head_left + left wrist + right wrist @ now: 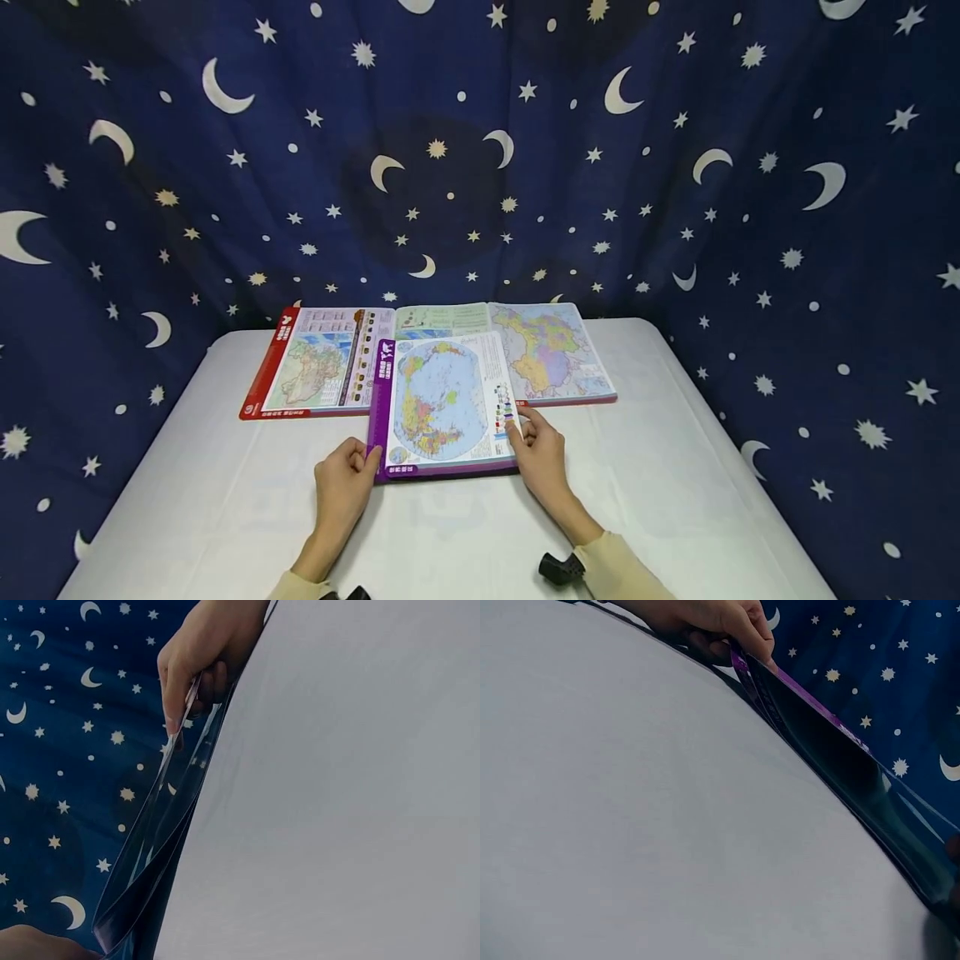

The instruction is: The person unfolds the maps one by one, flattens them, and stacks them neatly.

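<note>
A folded, laminated world map [450, 417] with a purple strip [381, 408] along its left side is held above the front of the red-edged map. My left hand [343, 483] pinches its lower left corner, the thumb on top of the purple strip. At the right edge, my right hand [543, 462] grips the sheet between thumb and fingers. Seen edge-on in the left wrist view, the map [142, 870] has its layers slightly apart near the right hand [214, 641]. The right wrist view shows the left hand [720, 619] on the purple edge.
Behind lies an unfolded map [551, 350] with a red strip [264, 367] on its left, partly covered by the world map. Both are over a white tabletop [225, 500]. A dark blue curtain [450, 125] with moons and stars stands behind and at both sides.
</note>
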`<state>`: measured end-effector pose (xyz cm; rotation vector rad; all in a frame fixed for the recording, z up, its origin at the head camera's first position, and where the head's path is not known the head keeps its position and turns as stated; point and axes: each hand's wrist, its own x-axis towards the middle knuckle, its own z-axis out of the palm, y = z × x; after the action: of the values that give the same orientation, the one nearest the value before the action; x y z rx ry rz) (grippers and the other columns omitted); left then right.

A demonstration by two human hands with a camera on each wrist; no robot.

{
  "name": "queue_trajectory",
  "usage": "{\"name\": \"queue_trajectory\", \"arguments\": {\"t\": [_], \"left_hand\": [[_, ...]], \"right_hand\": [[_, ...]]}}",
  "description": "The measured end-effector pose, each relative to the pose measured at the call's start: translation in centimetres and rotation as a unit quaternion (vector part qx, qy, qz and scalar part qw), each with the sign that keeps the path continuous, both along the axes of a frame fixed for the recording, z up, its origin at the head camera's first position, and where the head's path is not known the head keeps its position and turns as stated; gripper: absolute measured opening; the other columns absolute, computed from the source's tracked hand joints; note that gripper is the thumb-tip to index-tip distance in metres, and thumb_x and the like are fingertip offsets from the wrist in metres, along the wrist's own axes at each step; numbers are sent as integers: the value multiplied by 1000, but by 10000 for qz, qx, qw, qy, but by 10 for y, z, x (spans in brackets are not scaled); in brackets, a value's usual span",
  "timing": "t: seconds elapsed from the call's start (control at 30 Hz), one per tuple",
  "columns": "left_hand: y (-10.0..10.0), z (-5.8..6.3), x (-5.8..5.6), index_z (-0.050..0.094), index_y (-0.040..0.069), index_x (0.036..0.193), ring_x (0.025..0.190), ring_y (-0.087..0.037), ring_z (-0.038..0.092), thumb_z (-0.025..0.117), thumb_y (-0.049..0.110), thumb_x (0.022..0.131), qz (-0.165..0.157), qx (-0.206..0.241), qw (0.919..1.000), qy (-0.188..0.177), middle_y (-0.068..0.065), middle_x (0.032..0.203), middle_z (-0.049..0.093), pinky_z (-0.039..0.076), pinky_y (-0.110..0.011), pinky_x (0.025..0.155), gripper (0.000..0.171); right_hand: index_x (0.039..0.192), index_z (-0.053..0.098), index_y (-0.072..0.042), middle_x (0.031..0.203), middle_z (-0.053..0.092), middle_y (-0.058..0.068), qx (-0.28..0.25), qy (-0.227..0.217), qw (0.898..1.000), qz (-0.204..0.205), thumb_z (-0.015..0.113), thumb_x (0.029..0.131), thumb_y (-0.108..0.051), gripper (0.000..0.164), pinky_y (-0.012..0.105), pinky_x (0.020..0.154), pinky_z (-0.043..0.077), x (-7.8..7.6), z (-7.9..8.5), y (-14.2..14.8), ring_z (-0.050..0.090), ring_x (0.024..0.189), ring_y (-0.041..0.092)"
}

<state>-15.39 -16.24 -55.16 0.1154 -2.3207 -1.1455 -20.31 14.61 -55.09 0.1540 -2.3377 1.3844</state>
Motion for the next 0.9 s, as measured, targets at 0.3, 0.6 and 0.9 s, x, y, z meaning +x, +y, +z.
{"name": "queue_trajectory", "arguments": {"t": [0.3,0.6,0.9], "left_hand": [[0,-2,-23,56,18,65,42,-2,38,79,13,80,-11,-61,9998,177,14,47,43,32,-20,45,29],[-2,-4,-36,55,17,64,43,-4,38,82,17,80,152,-191,9991,355,13,47,42,32,-22,46,31],[0,-2,-51,55,15,62,44,-7,39,83,19,79,425,-535,9966,467,12,48,43,32,-27,48,33]], "right_hand": [[117,69,-7,55,51,-6,-78,-32,10000,-37,72,91,-19,29,21,53,36,-22,0,1,38,45,3],[118,68,-5,56,54,-4,-242,-91,9997,-27,71,90,-15,30,20,48,35,-36,0,0,42,45,6],[118,68,-3,57,54,-3,-172,-34,9998,-123,71,91,-16,30,22,48,36,-46,3,-4,43,44,7]]}}
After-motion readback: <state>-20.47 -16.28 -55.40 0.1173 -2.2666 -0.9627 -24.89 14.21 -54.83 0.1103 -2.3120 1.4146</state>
